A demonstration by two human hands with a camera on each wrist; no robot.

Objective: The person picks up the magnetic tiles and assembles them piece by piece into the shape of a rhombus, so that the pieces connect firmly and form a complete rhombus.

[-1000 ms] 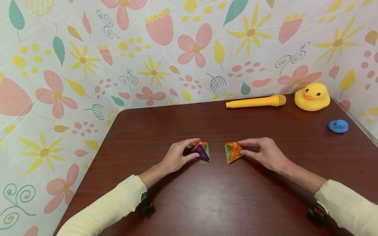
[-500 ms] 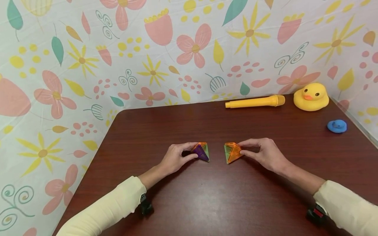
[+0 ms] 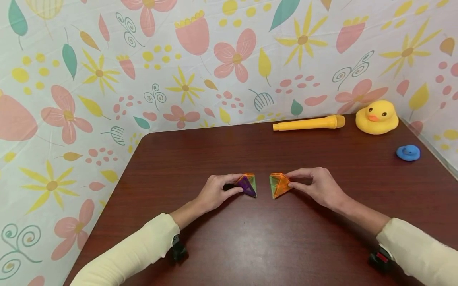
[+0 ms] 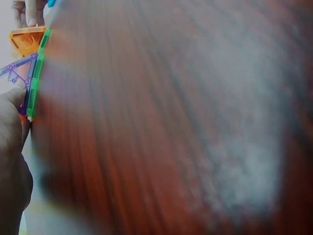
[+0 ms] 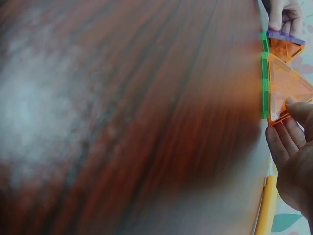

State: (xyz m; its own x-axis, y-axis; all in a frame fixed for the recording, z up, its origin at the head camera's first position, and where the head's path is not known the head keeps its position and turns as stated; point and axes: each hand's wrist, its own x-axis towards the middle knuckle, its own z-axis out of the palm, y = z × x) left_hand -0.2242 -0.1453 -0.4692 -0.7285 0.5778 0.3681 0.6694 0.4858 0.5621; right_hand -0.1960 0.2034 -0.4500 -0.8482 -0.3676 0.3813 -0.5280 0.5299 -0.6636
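Note:
Near the middle of the brown table, my left hand (image 3: 214, 192) pinches a small pyramid of see-through magnetic tiles (image 3: 247, 186), purple on the near side with orange and green behind. Facing it, my right hand (image 3: 322, 188) holds a second magnetic-tile pyramid (image 3: 280, 186) between thumb and fingers, orange and green. A narrow strip of table shows between the two pyramids in the head view. The left wrist view shows the purple tile (image 4: 30, 73) above a green tile (image 4: 35, 93) that faces the table. In the right wrist view, my right thumb presses an orange tile (image 5: 288, 83).
A yellow toy microphone (image 3: 307, 123) lies along the table's back edge. To its right sits a yellow rubber duck (image 3: 377, 118), with a small blue duck (image 3: 408, 153) nearer the right edge. A flowered cloth (image 3: 229, 95) hangs behind the table (image 3: 229, 238).
Both pyramids have come slightly closer together, the left one moving right and the right one left. My left fingers have settled lower onto their pyramid since a second ago.

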